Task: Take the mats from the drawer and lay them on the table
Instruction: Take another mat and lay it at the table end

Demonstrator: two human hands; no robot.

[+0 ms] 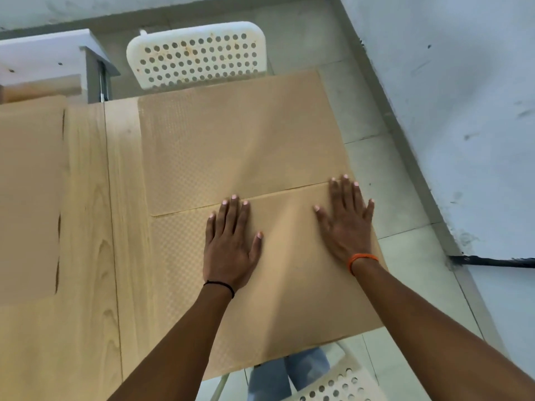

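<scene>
Both hands flat, fingers spread, nothing pinched: left grip (230, 244) and right grip (346, 227) press the near mat (289, 290) onto the counter (86, 198). Its far edge butts the far mat (240, 140). Best to smooth outward with even pressure, keeping that seam tight.

No readable text, label, brand, number or sign appears anywhere in view: the mats (240, 146), the counter (86, 198) and the perforated chair (197, 53) carry none.
</scene>
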